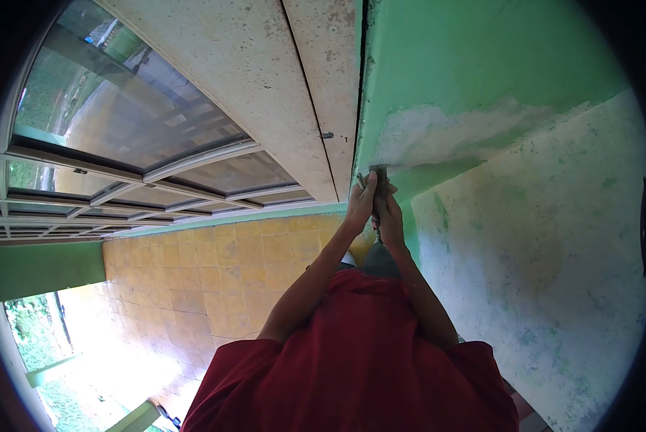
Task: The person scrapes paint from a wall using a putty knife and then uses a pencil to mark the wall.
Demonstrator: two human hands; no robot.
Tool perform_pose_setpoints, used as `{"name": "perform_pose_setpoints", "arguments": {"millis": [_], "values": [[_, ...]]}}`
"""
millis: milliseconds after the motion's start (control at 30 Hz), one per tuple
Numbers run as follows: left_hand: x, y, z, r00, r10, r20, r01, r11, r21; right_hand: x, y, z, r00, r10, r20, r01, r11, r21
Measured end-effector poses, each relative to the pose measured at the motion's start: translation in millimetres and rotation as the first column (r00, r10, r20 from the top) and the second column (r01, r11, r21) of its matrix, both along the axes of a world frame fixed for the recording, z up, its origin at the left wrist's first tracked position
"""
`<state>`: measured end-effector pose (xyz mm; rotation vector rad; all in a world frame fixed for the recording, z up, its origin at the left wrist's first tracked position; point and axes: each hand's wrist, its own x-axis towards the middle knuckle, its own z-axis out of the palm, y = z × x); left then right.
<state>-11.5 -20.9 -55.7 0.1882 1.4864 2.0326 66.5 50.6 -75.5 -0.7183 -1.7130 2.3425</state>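
At the green wall's (pixel 481 57) left edge, a flat tool (pixel 380 175) is held up, gripped by left hand (pixel 361 207) and right hand (pixel 390 220) together.

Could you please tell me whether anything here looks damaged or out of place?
Yes, the green wall looks damaged: its paint is missing over a large, mottled whitish area and a smaller pale patch. The frame beside the window also has dark specks, as if worn.
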Motion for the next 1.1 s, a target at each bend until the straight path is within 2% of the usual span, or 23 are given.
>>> {"name": "perform_pose_setpoints", "arguments": {"millis": [33, 100, 133, 200, 233, 300, 333, 400, 500, 533, 600, 700, 800, 867, 933, 1000, 1033, 1100], "values": [[-1.7, 1.2, 0.0, 0.999, 0.019, -0.039, -0.020, 0.999, -0.036, -2.6, -3.3, 0.9, 1.000, 0.002, 0.000, -0.002, 1.000, -0.003], [-3.3, 2.8, -4.7, 0.996, 0.037, -0.079, -0.043, 0.997, -0.071, -8.4, -8.4, 3.6, 0.995, -0.088, -0.040, 0.095, 0.971, 0.220], [-6.3, 5.6, -8.8, 0.995, 0.047, -0.088, -0.054, 0.996, -0.076, -10.7, -7.7, 1.5, 0.995, -0.092, -0.046, 0.100, 0.970, 0.223], [-9.0, 8.5, -7.4, 0.994, 0.057, -0.099, -0.065, 0.995, -0.081, -14.2, -8.0, -4.9, 0.992, -0.107, -0.071, 0.127, 0.905, 0.406], [-7.6, 7.5, -2.0, 0.993, 0.078, -0.091, -0.086, 0.992, -0.095, -15.5, -7.5, -7.6, 0.992, -0.104, -0.071, 0.124, 0.906, 0.406], [-5.9, 7.4, 1.3, 0.993, 0.091, -0.079, -0.099, 0.989, -0.110, -13.9, -7.1, -12.8, 0.997, -0.067, -0.030, 0.073, 0.956, 0.285], [-5.6, 8.1, -0.5, 0.988, 0.095, -0.118, -0.111, 0.984, -0.138, -13.5, -9.5, -15.7, 0.997, -0.070, -0.026, 0.075, 0.956, 0.284], [-8.3, 9.5, 1.7, 0.982, 0.097, -0.164, -0.124, 0.979, -0.163, -21.2, -14.3, -18.2, 0.975, -0.147, -0.169, 0.185, 0.954, 0.237], [-6.0, 8.5, 1.8, 0.981, 0.110, -0.157, -0.144, 0.964, -0.225, -18.7, -13.8, -18.8, 0.982, -0.124, -0.141, 0.148, 0.973, 0.175], [-6.5, 9.5, -3.3, 0.983, 0.108, -0.146, -0.137, 0.969, -0.205, -18.0, -14.8, -22.4, 0.983, -0.124, -0.136, 0.147, 0.973, 0.176], [-4.6, 10.4, -2.0, 0.985, 0.110, -0.137, -0.134, 0.975, -0.179, -22.9, -18.6, -18.5, 0.945, -0.158, -0.285, 0.245, 0.922, 0.300], [-9.9, 10.5, 13.0, 0.976, 0.088, -0.198, -0.131, 0.967, -0.219, -28.5, -23.5, 1.7, 0.935, -0.204, -0.290, 0.307, 0.874, 0.377], [-12.7, 9.2, 10.7, 0.959, 0.064, -0.277, -0.121, 0.973, -0.195, -28.4, -23.0, -13.1, 0.940, -0.185, -0.286, 0.277, 0.903, 0.328], [-3.2, 11.1, -12.3, 0.979, 0.142, -0.145, -0.171, 0.963, -0.207, -21.2, -21.7, -27.4, 0.945, -0.170, -0.278, 0.264, 0.899, 0.349], [-5.7, 8.0, 1.6, 0.978, 0.114, -0.175, -0.152, 0.964, -0.219, -23.7, -19.2, -28.7, 0.949, -0.147, -0.277, 0.247, 0.896, 0.370], [-7.2, 6.6, 8.1, 0.977, 0.078, -0.198, -0.126, 0.961, -0.247, -23.8, -22.4, -27.2, 0.975, -0.156, -0.157, 0.209, 0.881, 0.425], [-6.7, 6.9, 8.0, 0.977, 0.089, -0.195, -0.129, 0.971, -0.203, -21.1, -24.5, -24.2, 0.976, -0.163, -0.147, 0.211, 0.883, 0.420], [-9.7, 10.8, 3.1, 0.975, 0.104, -0.198, -0.135, 0.979, -0.151, -26.8, -20.9, -17.7, 0.945, -0.182, -0.272, 0.269, 0.905, 0.328]]}}
